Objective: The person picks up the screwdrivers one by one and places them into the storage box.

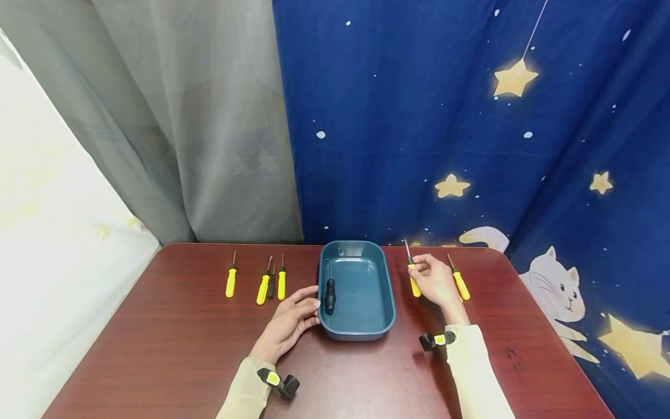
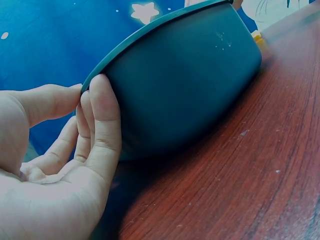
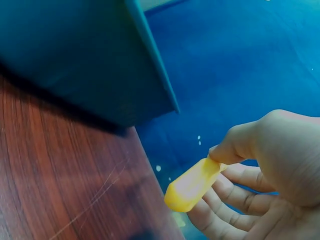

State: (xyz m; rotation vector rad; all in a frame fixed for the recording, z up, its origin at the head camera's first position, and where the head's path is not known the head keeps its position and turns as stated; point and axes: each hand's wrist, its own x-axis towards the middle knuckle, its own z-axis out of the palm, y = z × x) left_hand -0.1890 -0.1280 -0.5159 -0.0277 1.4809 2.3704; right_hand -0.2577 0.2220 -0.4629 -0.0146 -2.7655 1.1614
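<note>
My right hand (image 1: 434, 282) pinches a yellow-handled screwdriver (image 1: 413, 279) between thumb and fingers, just right of the blue bin (image 1: 391, 302). Its shaft points toward the curtain; the right wrist view shows the yellow handle's end (image 3: 190, 187) sticking out of the grip. On the bin's left side, my left hand (image 1: 288, 323) touches the outer wall with fairly straight fingers, thumb at the rim (image 2: 150, 31). Inside the bin, along its left wall, lies a black screwdriver (image 1: 330, 297). Another yellow screwdriver (image 1: 460, 284) rests on the table beyond my right hand.
Left of the bin, yellow screwdrivers (image 1: 231, 282) and a small black-handled one (image 1: 271, 288) lie on the reddish-brown table (image 1: 173, 343). Grey (image 1: 225, 116) and blue star-patterned curtains (image 1: 398, 145) hang behind the table's far edge.
</note>
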